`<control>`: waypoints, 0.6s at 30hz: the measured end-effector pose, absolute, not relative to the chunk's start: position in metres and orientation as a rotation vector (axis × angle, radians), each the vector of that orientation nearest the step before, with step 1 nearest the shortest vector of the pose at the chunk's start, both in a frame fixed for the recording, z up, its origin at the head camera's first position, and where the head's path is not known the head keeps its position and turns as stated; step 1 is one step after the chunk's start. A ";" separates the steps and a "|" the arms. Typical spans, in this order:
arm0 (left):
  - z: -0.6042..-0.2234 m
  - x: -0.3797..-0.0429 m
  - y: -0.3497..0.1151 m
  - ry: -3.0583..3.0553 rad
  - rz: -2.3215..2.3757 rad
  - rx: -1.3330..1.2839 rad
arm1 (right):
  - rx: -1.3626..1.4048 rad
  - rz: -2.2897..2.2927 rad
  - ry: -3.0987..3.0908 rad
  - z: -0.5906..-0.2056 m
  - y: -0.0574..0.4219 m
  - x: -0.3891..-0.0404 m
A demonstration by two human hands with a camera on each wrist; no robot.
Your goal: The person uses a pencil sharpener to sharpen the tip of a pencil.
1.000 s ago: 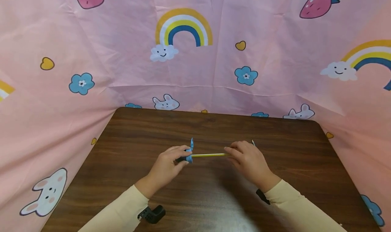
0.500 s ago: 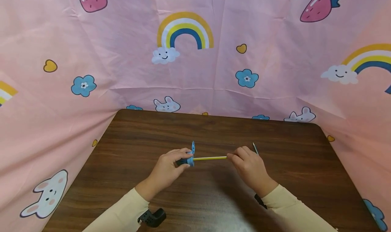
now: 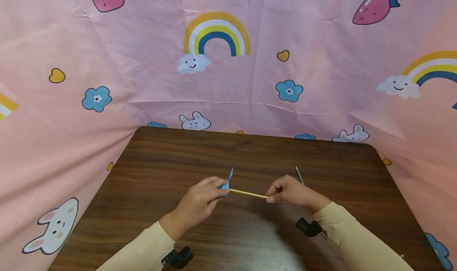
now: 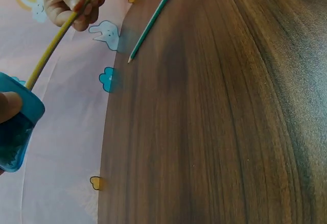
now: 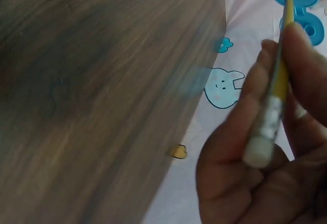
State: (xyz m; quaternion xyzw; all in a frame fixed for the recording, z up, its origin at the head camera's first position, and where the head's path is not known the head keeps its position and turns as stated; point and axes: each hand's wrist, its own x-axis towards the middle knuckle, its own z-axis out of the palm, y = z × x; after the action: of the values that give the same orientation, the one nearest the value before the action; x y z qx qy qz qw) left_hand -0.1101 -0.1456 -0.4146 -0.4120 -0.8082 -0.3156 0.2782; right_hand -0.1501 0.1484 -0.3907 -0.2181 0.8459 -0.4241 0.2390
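The left hand point(image 3: 196, 201) grips the blue sharpener point(image 4: 23, 127); right of it, the right hand point(image 3: 289, 191) pinches the yellow pencil point(image 4: 53, 50), whose far end enters the sharpener. A skewed twist could snap its hidden tip.

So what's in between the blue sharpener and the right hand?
The yellow pencil: in the head view it bridges the gap from the blue sharpener, held in the left hand, to the right hand pinching it.
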 end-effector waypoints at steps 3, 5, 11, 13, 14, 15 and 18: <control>-0.413 -0.109 -0.148 -2.243 -0.881 -1.042 | -0.656 -1.119 2.422 -0.390 0.146 -0.148; -0.411 -0.109 -0.148 -2.304 -0.932 -0.982 | -0.742 -1.040 2.607 -0.391 0.143 -0.142; -0.406 -0.106 -0.147 -2.447 -1.128 -0.806 | -1.219 -0.643 3.253 -0.402 0.140 -0.134; -0.405 -0.106 -0.146 -2.471 -1.181 -0.758 | -1.371 -0.618 3.338 -0.407 0.141 -0.134; -0.404 -0.106 -0.146 -2.481 -1.203 -0.739 | -1.436 -0.629 3.360 -0.409 0.142 -0.135; -0.404 -0.106 -0.146 -2.490 -1.226 -0.723 | -1.494 -0.645 3.375 -0.411 0.143 -0.135; -0.402 -0.105 -0.145 -2.514 -1.281 -0.683 | -1.650 -0.686 3.423 -0.414 0.142 -0.136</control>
State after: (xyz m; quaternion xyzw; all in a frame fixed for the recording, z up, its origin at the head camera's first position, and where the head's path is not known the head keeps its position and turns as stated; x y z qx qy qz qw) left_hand -0.1051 -0.1448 -0.4020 -0.2336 -0.8598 -0.4381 0.1189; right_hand -0.1360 0.1423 -0.4144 -0.4000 0.8296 -0.1661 -0.3523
